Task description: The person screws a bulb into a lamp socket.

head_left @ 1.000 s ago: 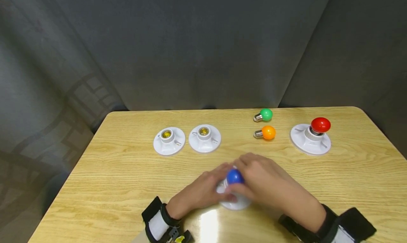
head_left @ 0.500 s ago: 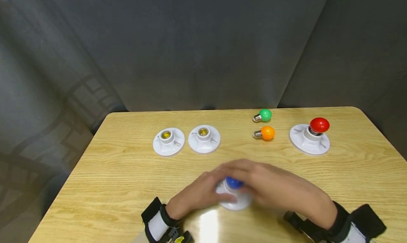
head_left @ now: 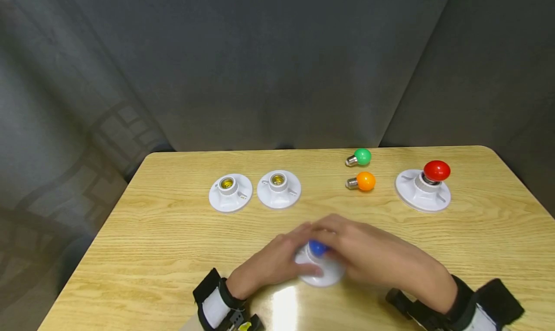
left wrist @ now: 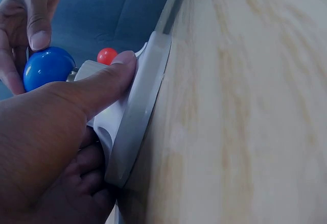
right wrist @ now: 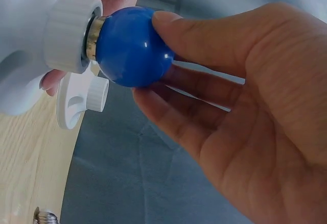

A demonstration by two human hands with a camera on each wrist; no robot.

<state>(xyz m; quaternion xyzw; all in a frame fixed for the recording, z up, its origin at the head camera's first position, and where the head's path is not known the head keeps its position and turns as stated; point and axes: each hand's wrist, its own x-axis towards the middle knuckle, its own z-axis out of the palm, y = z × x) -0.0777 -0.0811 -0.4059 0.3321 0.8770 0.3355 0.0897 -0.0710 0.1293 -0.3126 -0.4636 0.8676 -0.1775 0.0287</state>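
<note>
Left hand (head_left: 277, 259) grips the white socket base (head_left: 324, 276); right hand (right wrist: 240, 91) pinches the blue bulb (right wrist: 134, 48), best turned gently, square to the socket.

bare hands (head_left: 277, 258), black-and-white wrist straps (head_left: 217, 306)

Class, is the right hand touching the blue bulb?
Touching: the right wrist view shows the right hand pinching the blue bulb between its thumb and fingers.
</note>
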